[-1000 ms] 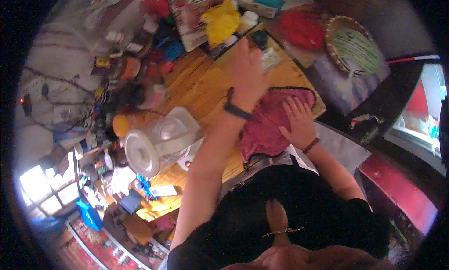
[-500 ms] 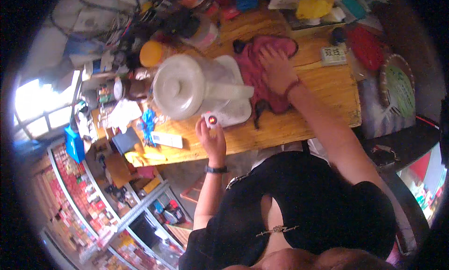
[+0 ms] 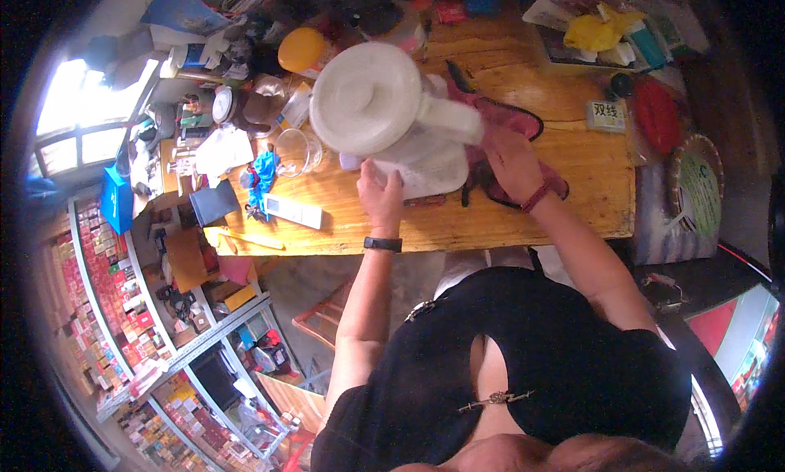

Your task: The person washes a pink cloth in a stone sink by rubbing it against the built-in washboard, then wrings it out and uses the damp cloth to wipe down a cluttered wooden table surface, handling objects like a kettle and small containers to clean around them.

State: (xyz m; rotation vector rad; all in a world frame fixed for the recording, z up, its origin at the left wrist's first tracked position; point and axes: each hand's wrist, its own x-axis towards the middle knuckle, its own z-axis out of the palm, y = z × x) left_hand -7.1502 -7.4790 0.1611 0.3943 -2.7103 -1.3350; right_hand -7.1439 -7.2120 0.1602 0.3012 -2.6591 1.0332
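Observation:
A cream jug-type blender (image 3: 365, 100) with a round lid and a long side handle sits on its white base (image 3: 433, 174) on the wooden table. My left hand (image 3: 382, 198) is closed at the near left corner of the base, thumb and fingers on its edge. My right hand (image 3: 513, 168) is by the end of the handle, over a dark-pink cloth (image 3: 523, 122) with black edging. Its fingertips are blurred and partly hidden, so their grip does not show. Part of the cloth lies behind and under the blender.
Left of the blender are a clear bowl (image 3: 298, 152), a white remote control (image 3: 294, 211), a blue crumpled wrapper (image 3: 262, 174) and a yellow-lidded jar (image 3: 302, 50). A small box (image 3: 605, 115) and a red bag (image 3: 657, 112) lie right. Stocked shelves (image 3: 114, 284) stand lower left.
The blender has shifted up and right in the picture, uncovering the clear bowl. My right hand has come off the cloth's middle toward the handle's end. My left hand stays at the base.

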